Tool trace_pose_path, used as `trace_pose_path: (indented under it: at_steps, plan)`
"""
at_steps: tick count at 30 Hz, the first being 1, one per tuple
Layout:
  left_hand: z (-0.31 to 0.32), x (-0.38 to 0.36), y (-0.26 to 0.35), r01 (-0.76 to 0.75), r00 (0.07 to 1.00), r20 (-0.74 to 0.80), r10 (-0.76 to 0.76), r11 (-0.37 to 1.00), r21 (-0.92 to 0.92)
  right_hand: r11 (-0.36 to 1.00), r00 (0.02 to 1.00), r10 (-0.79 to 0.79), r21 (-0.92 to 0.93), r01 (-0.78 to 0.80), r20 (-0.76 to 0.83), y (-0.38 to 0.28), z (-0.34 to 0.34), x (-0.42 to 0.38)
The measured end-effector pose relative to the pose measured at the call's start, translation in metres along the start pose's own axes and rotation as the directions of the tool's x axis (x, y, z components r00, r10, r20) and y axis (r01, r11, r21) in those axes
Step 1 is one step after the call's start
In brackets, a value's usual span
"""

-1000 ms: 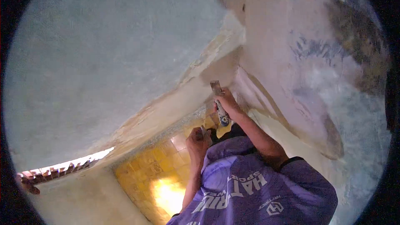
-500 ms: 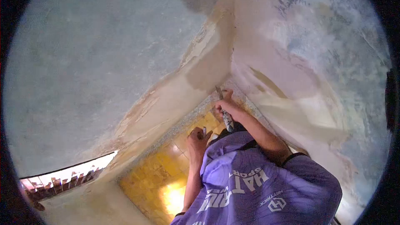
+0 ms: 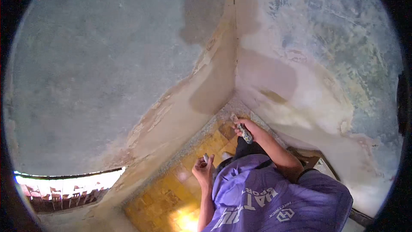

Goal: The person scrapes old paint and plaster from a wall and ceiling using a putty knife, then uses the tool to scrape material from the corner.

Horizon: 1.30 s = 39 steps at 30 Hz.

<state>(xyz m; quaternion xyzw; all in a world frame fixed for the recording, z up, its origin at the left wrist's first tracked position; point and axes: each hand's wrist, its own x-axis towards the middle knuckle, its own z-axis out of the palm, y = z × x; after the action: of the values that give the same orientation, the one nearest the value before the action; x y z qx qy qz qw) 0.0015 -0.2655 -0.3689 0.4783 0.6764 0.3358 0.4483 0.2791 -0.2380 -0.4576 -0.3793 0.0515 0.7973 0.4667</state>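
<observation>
My right hand (image 3: pixel 250 128) is closed around a scraper (image 3: pixel 246 134) with a paint-spattered handle. Its short blade points up and left toward the wall corner, apart from both walls as far as I can see. Lower and to the left, my left hand (image 3: pixel 203 170) has its fingers curled around a small pale stub-like piece (image 3: pixel 206 157), whose kind I cannot make out. Both hands are in front of my body, over the yellow tiled floor (image 3: pixel 171 195).
Two walls meet in a corner ahead: a grey-blue left wall (image 3: pixel 98 68) and a patchy right wall (image 3: pixel 322 81), both with peeling, discoloured lower parts. A bright opening (image 3: pixel 73 187) lies at lower left. A dark-framed object (image 3: pixel 319 163) leans low on the right.
My right hand has drawn back from the corner with the scraper, whose blade has turned. My left hand sits slightly lower. The view has shifted, showing more of the head-shaped shadow.
</observation>
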Motion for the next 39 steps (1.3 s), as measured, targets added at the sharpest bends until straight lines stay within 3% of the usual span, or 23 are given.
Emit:
trace_pose_path:
  at_steps: [1, 4, 7, 8, 9, 12, 17, 23, 29, 33, 36, 39]
  plan:
    - [0.001, 0.002, -0.005, 0.019, 0.999, 0.042, -0.018, 0.999, -0.028, 0.989, 0.978, -0.146, -0.038, 0.142, -0.149, 0.006, 0.011, -0.011]
    - [0.005, 0.009, -0.013, -0.112, 0.985, 0.123, 0.118, 0.992, -0.052, 0.978, 0.972, -0.209, -0.01, 0.209, -0.11, 0.009, 0.019, -0.038]
    - [0.009, 0.006, 0.001, -0.093, 0.959, 0.271, 0.08, 0.995, 0.036, 0.956, 0.954, -0.292, -0.002, 0.293, 0.075, 0.007, 0.012, -0.058]
    - [0.01, 0.003, 0.007, -0.105, 0.948, 0.31, 0.072, 0.99, 0.09, 0.949, 0.947, -0.315, -0.005, 0.316, 0.064, 0.004, 0.018, -0.068]
    - [0.01, -0.002, 0.019, -0.051, 0.928, 0.371, 0.042, 0.999, 0.016, 0.941, 0.94, -0.338, -0.008, 0.339, 0.053, 0.0, 0.035, -0.089]
    - [0.025, 0.007, -0.012, 0.02, 0.869, 0.495, -0.017, 1.0, -0.001, 0.925, 0.931, -0.354, -0.113, 0.363, 0.091, -0.027, 0.054, -0.118]
    - [0.048, 0.013, 0.016, -0.04, 0.773, 0.628, 0.095, 0.994, -0.101, 0.838, 0.882, -0.471, -0.312, 0.448, 0.0, -0.082, 0.102, -0.122]
    - [0.05, 0.043, 0.062, -0.105, 0.816, 0.561, 0.14, 0.99, -0.095, 0.724, 0.826, -0.559, -0.438, 0.533, 0.08, -0.145, 0.17, -0.065]
    - [0.04, 0.082, 0.048, -0.096, 0.85, 0.495, 0.181, 0.977, -0.193, 0.634, 0.755, -0.651, -0.492, 0.596, 0.076, -0.162, 0.201, -0.012]
    - [0.032, 0.098, 0.063, -0.073, 0.94, 0.328, 0.087, 0.996, -0.056, 0.563, 0.707, -0.692, -0.502, 0.656, 0.147, -0.166, 0.208, 0.006]
    - [0.034, 0.108, 0.074, -0.028, 0.983, 0.168, 0.078, 0.96, -0.279, 0.581, 0.695, -0.707, -0.452, 0.677, 0.133, -0.172, 0.218, -0.004]
    - [0.034, 0.121, 0.101, -0.192, 0.977, 0.031, 0.212, 0.93, -0.312, 0.626, 0.717, -0.689, -0.413, 0.661, 0.103, -0.174, 0.217, 0.009]
